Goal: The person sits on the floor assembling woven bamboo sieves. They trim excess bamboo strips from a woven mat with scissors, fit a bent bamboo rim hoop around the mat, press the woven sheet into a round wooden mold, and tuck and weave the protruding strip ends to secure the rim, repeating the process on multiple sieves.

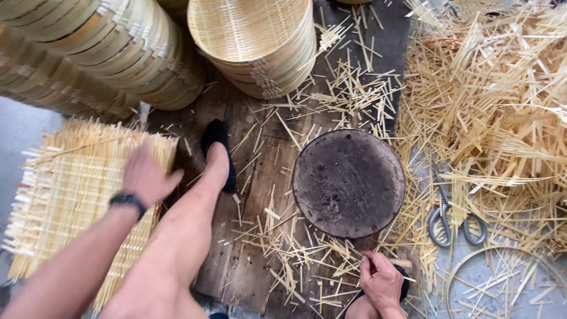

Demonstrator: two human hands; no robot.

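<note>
The work goes on at floor level, on a platform of dark, worn wooden planks (248,260) laid over a grey concrete floor (20,127) that shows at the far left and near right. Pale bamboo offcuts (331,97) are scattered all over the planks, and a deep heap of longer bamboo strips (490,106) fills the right side.

In the middle of the planks sits one round, dark, pitted disc (348,183), lying flat. At the far edge stand three stacks of round woven bamboo trays on their sides: one (254,41) at far centre, one (118,47) to its left, and a third (47,82) at the far left. One flat square mat of woven bamboo strips (71,195) lies at the left, its loose ends sticking out. One pair of grey metal scissors (456,220) rests on the floor to the right of the disc, and one thin bamboo hoop (449,283) lies at the near right.

The left hand (147,176), with a black band (127,199) at the wrist, lies spread wide and flat on the mat's right edge. The right hand (381,277), near and just below the disc, is curled narrowly around a short pale stick (403,263). One bare leg with a black sock (217,150) stretches across the planks between mat and disc.
</note>
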